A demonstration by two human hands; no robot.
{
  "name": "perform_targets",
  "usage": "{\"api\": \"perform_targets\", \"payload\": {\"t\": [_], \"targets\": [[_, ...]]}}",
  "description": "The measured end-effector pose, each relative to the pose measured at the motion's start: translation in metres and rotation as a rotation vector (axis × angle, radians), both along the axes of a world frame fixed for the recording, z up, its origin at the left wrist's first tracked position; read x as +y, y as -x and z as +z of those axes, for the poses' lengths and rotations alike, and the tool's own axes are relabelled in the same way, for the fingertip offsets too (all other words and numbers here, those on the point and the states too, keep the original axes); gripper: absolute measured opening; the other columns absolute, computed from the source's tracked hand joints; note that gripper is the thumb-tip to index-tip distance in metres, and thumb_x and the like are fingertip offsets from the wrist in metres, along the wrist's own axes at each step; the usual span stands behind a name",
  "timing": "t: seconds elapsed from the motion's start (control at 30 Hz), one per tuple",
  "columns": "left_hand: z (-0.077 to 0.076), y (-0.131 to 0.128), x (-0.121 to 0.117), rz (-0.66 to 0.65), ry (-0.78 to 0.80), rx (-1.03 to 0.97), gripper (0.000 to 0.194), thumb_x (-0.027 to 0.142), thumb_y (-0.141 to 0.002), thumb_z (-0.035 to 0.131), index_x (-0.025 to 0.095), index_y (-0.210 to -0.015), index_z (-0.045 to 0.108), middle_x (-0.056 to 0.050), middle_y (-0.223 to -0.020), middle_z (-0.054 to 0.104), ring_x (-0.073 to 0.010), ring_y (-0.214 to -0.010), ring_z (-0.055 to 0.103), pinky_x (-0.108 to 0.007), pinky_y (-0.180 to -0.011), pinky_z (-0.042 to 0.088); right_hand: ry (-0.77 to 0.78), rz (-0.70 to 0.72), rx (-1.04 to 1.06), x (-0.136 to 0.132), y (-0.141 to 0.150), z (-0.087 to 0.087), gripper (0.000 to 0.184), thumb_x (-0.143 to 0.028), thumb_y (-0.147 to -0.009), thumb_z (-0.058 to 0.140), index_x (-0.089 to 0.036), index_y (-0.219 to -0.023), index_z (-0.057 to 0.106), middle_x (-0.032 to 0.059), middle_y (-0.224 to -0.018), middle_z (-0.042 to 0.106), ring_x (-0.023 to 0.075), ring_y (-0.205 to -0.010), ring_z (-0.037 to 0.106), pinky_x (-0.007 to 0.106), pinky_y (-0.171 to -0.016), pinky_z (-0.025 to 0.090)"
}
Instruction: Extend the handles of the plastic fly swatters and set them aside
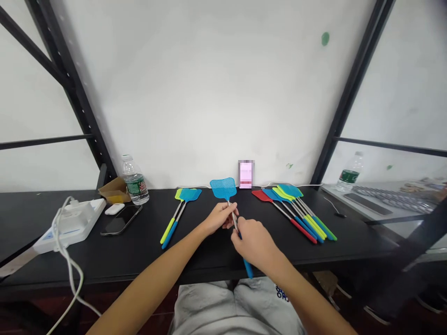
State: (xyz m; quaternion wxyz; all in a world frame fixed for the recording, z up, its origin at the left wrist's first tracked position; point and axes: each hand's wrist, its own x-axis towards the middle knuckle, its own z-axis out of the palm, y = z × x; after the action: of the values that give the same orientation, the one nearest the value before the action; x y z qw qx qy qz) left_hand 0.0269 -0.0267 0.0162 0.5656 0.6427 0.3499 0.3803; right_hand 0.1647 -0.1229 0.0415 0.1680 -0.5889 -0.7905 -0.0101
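Forearms (pixel 157 277) flank a blue swatter (pixel 223 188) pointing lengthwise away, perhaps tilted.

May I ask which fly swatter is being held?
The blue swatter in the middle: left hand and right hand grip it; the others lie on the table.

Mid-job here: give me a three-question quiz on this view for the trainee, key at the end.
1. Which hand grips the blue plastic mesh flyswatter closer to its head?
2. True or false: the red plastic flyswatter lies among those on the right.
3. How many flyswatters lie on the flat black tabletop, left of the held one?

Key:
1. The left hand; the right hand grips lower.
2. True.
3. Two: a yellow-green plastic flyswatter and a blue one.
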Motion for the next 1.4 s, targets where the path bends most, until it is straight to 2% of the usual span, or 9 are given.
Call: {"api": "perform_targets", "payload": {"t": [0.1,0.2,0.27,0.43,0.6,0.7,0.9,1.13,1.4], "targets": [[0.002,0.007,0.008,0.114,0.039,-0.026,0.046,0.061,-0.082,0.053,0.016,-0.074,0.051,0.003,-0.049,0.053,-0.0052,-0.033,0.038,-0.017,-0.034,0.022,0.011,0.076,0.115,0.009,0.010,-0.011,0.021,-0.035,-0.093,0.048,-0.018,-0.089,0.060,0.0082,-0.081,0.067,0.0207,-0.071,0.061,0.027,-0.059,0.031],[0.005,0.011,0.012,0.129,0.023,-0.052,0.045,0.061,-0.083,0.051,0.018,-0.070,0.048,0.006,-0.039,0.044,-0.0048,-0.029,0.029,-0.018,-0.033,0.018,0.034,0.120,0.284,0.022,0.003,-0.015,0.041,-0.047,-0.096,0.041,-0.019,-0.070,0.055,0.0051,-0.070,0.064,0.0170,-0.066,0.060,0.026,-0.058,0.031],[0.007,0.012,0.010,0.054,0.026,-0.067,0.046,0.062,-0.085,0.049,0.019,-0.069,0.047,0.008,-0.035,0.038,-0.0052,-0.028,0.027,-0.018,-0.033,0.018,0.053,0.100,0.452,0.033,-0.007,-0.018,0.049,-0.053,-0.097,0.036,-0.019,-0.065,0.052,0.0044,-0.066,0.062,0.0150,-0.061,0.058,0.025,-0.057,0.033],[0.008,0.010,-0.005,-0.263,0.098,0.033,0.046,0.061,-0.087,0.049,0.019,-0.068,0.047,0.009,-0.035,0.033,-0.0053,-0.029,0.023,-0.019,-0.033,0.018,0.460,0.198,1.026,0.058,-0.020,-0.036,0.054,-0.069,-0.089,0.036,-0.019,-0.070,0.047,-0.0032,-0.051,0.048,0.0105,-0.038,0.047,0.021,-0.037,0.027],[0.008,0.005,-0.014,-0.352,0.144,0.096,0.046,0.062,-0.086,0.050,0.019,-0.070,0.046,0.010,-0.037,0.031,-0.0050,-0.032,0.023,-0.019,-0.035,0.018,0.488,0.259,1.421,0.065,-0.018,-0.047,0.051,-0.066,-0.083,0.051,-0.020,-0.064,0.041,-0.0067,-0.047,0.038,0.0067,-0.034,0.038,0.020,-0.035,0.020],[0.006,0.002,-0.013,-0.352,0.118,0.096,0.045,0.062,-0.086,0.049,0.019,-0.072,0.046,0.010,-0.038,0.032,-0.0054,-0.032,0.023,-0.019,-0.035,0.018,0.441,0.236,1.482,0.066,-0.018,-0.047,0.048,-0.058,-0.083,0.057,-0.019,-0.061,0.042,-0.0066,-0.047,0.038,0.0056,-0.036,0.035,0.019,-0.036,0.020],[-0.004,-0.003,-0.005,-0.249,-0.048,0.148,0.038,0.054,-0.087,0.050,0.017,-0.075,0.051,0.007,-0.040,0.043,-0.0063,-0.034,0.032,-0.019,-0.039,0.026,0.431,0.151,1.417,0.066,-0.022,-0.048,0.042,-0.049,-0.082,0.058,-0.017,-0.057,0.046,-0.0059,-0.045,0.037,0.0060,-0.036,0.035,0.020,-0.036,0.020],[-0.002,-0.002,-0.004,-0.200,-0.138,0.270,0.041,0.051,-0.087,0.048,0.015,-0.069,0.055,0.005,-0.040,0.047,-0.0060,-0.036,0.036,-0.020,-0.045,0.029,0.362,-0.012,1.489,0.067,-0.021,-0.046,0.037,-0.046,-0.078,0.060,-0.017,-0.058,0.049,-0.0044,-0.047,0.040,0.0067,-0.036,0.037,0.020,-0.035,0.022],[-0.005,-0.004,-0.004,-0.177,-0.154,0.244,0.040,0.050,-0.088,0.047,0.015,-0.069,0.053,0.006,-0.039,0.045,-0.0056,-0.035,0.035,-0.019,-0.044,0.028,0.304,-0.002,1.638,0.072,-0.024,-0.045,0.034,-0.046,-0.071,0.072,-0.015,-0.069,0.056,0.0041,-0.063,0.062,0.0102,-0.043,0.051,0.021,-0.037,0.027]]}}
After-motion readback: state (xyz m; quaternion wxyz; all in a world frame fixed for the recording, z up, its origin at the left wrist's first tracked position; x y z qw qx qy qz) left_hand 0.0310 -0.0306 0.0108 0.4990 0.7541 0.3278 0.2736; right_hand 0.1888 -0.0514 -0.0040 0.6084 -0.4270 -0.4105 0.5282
